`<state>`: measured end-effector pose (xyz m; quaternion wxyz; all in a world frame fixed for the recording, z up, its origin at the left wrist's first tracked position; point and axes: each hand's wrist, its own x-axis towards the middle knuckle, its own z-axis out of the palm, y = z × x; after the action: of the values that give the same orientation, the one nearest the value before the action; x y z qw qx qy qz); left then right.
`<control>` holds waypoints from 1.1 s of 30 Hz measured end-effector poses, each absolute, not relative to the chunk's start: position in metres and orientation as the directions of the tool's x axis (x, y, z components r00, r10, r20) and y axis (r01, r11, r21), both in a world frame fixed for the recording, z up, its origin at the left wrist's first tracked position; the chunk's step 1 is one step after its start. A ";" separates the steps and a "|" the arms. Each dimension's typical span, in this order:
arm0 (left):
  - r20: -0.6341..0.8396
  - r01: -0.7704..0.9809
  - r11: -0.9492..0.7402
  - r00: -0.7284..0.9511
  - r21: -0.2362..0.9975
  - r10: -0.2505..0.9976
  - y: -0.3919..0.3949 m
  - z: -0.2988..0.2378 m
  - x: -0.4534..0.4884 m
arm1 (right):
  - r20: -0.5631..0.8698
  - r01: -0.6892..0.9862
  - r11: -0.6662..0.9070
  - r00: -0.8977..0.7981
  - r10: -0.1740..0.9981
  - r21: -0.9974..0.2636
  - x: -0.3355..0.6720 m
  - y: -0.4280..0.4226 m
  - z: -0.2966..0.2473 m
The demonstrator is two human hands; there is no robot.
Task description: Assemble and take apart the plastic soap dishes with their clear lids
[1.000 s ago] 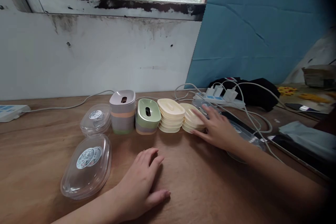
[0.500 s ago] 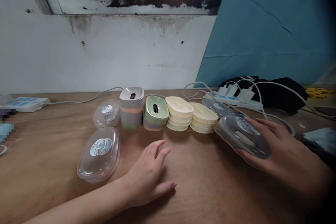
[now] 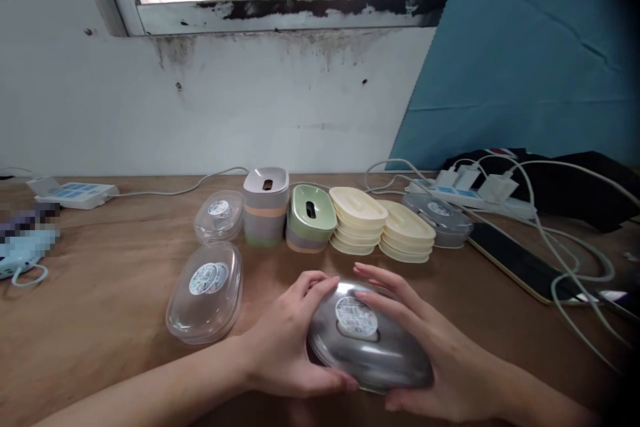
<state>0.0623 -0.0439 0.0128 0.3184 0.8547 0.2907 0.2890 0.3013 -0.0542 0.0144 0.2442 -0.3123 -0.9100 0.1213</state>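
Both of my hands hold a smoky-grey oval plastic container [image 3: 367,345] with a round sticker on its lid, low over the wooden table [image 3: 100,320] near the front edge. My left hand [image 3: 287,340] cups its left side. My right hand [image 3: 435,353] wraps its right side, fingers over the lid. Behind it stands a row: a pinkish-grey stack with a slot [image 3: 265,205], a green slotted stack [image 3: 310,218], two cream oval stacks [image 3: 357,219] [image 3: 406,230], and a second grey container [image 3: 441,219].
Two clear oval containers with stickers [image 3: 206,292] [image 3: 219,215] lie to the left. A white power strip with chargers and cables [image 3: 473,189] sits back right, beside a dark flat device [image 3: 515,260]. Another power strip [image 3: 75,193] lies far left.
My right hand carried the grey container from the right to the middle front of the table. My left hand left the tabletop and took hold of its left side.
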 end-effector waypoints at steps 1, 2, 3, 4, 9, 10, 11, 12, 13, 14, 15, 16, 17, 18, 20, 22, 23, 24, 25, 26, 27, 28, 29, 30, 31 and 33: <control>0.293 0.332 -0.603 0.643 0.725 0.707 -0.045 0.014 0.062 | 0.403 0.503 0.753 -0.640 0.654 -0.424 0.302 -0.053 0.009; 0.272 0.353 -0.573 0.622 0.740 0.734 -0.047 0.015 0.063 | 0.414 0.495 0.719 -0.594 0.690 -0.488 0.303 -0.053 0.004; 0.244 0.373 -0.538 0.602 0.756 0.760 -0.048 0.016 0.063 | 0.398 0.487 0.670 -0.551 0.733 -0.561 0.304 -0.053 0.000; 0.218 0.389 -0.504 0.582 0.771 0.783 -0.050 0.017 0.064 | 0.364 0.475 0.613 -0.517 0.775 -0.631 0.305 -0.054 -0.004; 0.384 0.443 -0.587 0.468 0.678 0.796 -0.053 0.023 0.065 | 0.249 0.448 0.468 -0.463 0.850 -0.762 0.312 -0.052 -0.011; 0.461 0.470 -0.642 0.450 0.606 0.765 -0.053 0.027 0.063 | 0.250 0.456 0.478 -0.473 0.845 -0.751 0.313 -0.052 -0.010; 0.525 0.505 -0.680 0.434 0.531 0.732 -0.053 0.032 0.059 | 0.249 0.467 0.494 -0.491 0.835 -0.734 0.313 -0.052 -0.009; 0.569 0.551 -0.692 0.413 0.466 0.712 -0.053 0.038 0.053 | 0.244 0.481 0.514 -0.516 0.821 -0.711 0.313 -0.051 -0.007; 0.596 0.605 -0.677 0.379 0.419 0.708 -0.055 0.044 0.045 | 0.230 0.495 0.535 -0.550 0.803 -0.685 0.313 -0.051 -0.005; 0.613 0.666 -0.638 0.331 0.388 0.718 -0.057 0.049 0.036 | 0.211 0.505 0.553 -0.583 0.785 -0.662 0.312 -0.051 -0.003; 0.619 0.734 -0.574 0.270 0.363 0.738 -0.061 0.054 0.025 | 0.193 0.510 0.567 -0.610 0.769 -0.647 0.312 -0.051 -0.001; 0.630 0.795 -0.501 0.202 0.341 0.750 -0.065 0.057 0.014 | 0.180 0.511 0.573 -0.625 0.760 -0.641 0.312 -0.051 0.001; 0.632 0.854 -0.411 0.132 0.318 0.763 -0.069 0.058 0.002 | 0.174 0.511 0.571 -0.628 0.758 -0.642 0.311 -0.050 0.002; 0.636 0.904 -0.307 0.052 0.298 0.770 -0.074 0.057 -0.009 | 0.170 0.513 0.567 -0.627 0.760 -0.644 0.311 -0.050 0.003; 0.636 0.948 -0.107 -0.116 0.301 0.763 -0.082 0.048 -0.026 | 0.157 0.518 0.562 -0.630 0.760 -0.644 0.310 -0.050 0.003; 0.578 0.946 0.029 -0.222 0.323 0.786 -0.087 0.034 -0.033 | 0.149 0.521 0.559 -0.632 0.760 -0.645 0.309 -0.050 0.002; 0.523 0.941 0.083 -0.254 0.329 0.814 -0.089 0.027 -0.034 | 0.156 0.519 0.557 -0.625 0.765 -0.649 0.308 -0.051 0.001; 0.471 0.937 0.126 -0.277 0.327 0.837 -0.089 0.020 -0.033 | 0.168 0.516 0.553 -0.614 0.771 -0.654 0.307 -0.052 0.001; 0.425 0.933 0.164 -0.295 0.319 0.856 -0.090 0.015 -0.030 | 0.182 0.513 0.551 -0.601 0.778 -0.658 0.306 -0.052 0.001; 0.391 0.932 0.194 -0.310 0.307 0.867 -0.090 0.011 -0.028 | 0.191 0.513 0.551 -0.594 0.781 -0.658 0.305 -0.053 0.002; 0.371 0.931 0.217 -0.320 0.294 0.872 -0.089 0.009 -0.025 | 0.194 0.514 0.554 -0.595 0.780 -0.655 0.304 -0.054 0.002; 0.360 0.931 0.233 -0.328 0.282 0.873 -0.089 0.009 -0.023 | 0.193 0.517 0.557 -0.597 0.779 -0.650 0.303 -0.054 0.003; 0.353 0.930 0.245 -0.334 0.273 0.874 -0.089 0.009 -0.022 | 0.190 0.523 0.560 -0.599 0.778 -0.643 0.303 -0.055 0.004; 0.345 0.930 0.257 -0.340 0.263 0.875 -0.090 0.011 -0.020 | 0.185 0.531 0.561 -0.601 0.778 -0.636 0.302 -0.055 0.005; 0.336 0.929 0.270 -0.345 0.252 0.876 -0.090 0.012 -0.020 | 0.180 0.538 0.561 -0.602 0.778 -0.629 0.302 -0.055 0.006; 0.316 0.928 0.287 -0.353 0.238 0.880 -0.090 0.015 -0.019 | 0.174 0.543 0.562 -0.605 0.777 -0.624 0.302 -0.055 0.007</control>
<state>-0.0192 -0.0897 0.0153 -0.0618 0.5654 0.7997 0.1925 0.3022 -0.0547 0.0067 0.2212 -0.3857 -0.8558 0.2646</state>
